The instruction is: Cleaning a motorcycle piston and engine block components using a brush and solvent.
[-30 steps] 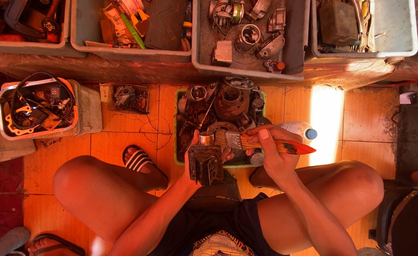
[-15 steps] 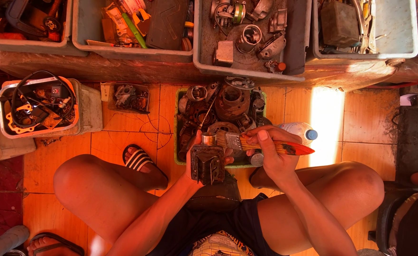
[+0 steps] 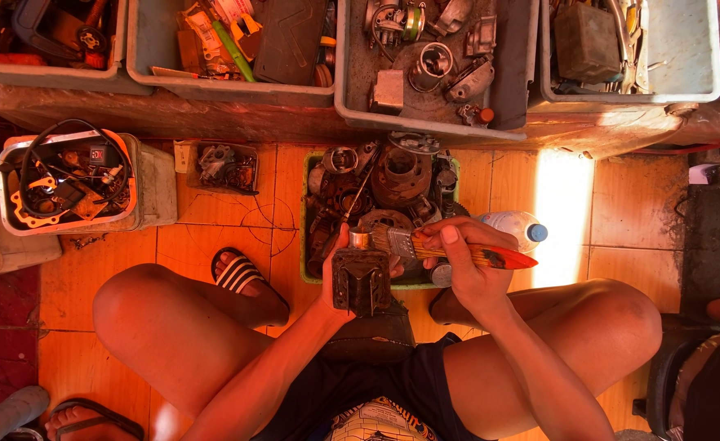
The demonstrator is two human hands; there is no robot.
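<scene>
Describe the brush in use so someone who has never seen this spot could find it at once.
Start at the green tray of greasy engine parts on the orange tiled floor, between the seated person's knees. Just over its near edge, the right hand holds the paintbrush against a dark metal part in the left hand. Its red pointed handle sets it apart.

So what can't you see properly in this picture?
All in the head view:
- Left hand: mostly hidden behind the dark metal part it holds.
- Brush: its handle is partly covered by the right hand.
- Plastic bottle: its lower half sits behind the right hand.
- Green tray: the parts piled inside are too dark to tell apart.
- Grey bins: cut off by the top edge.
</scene>
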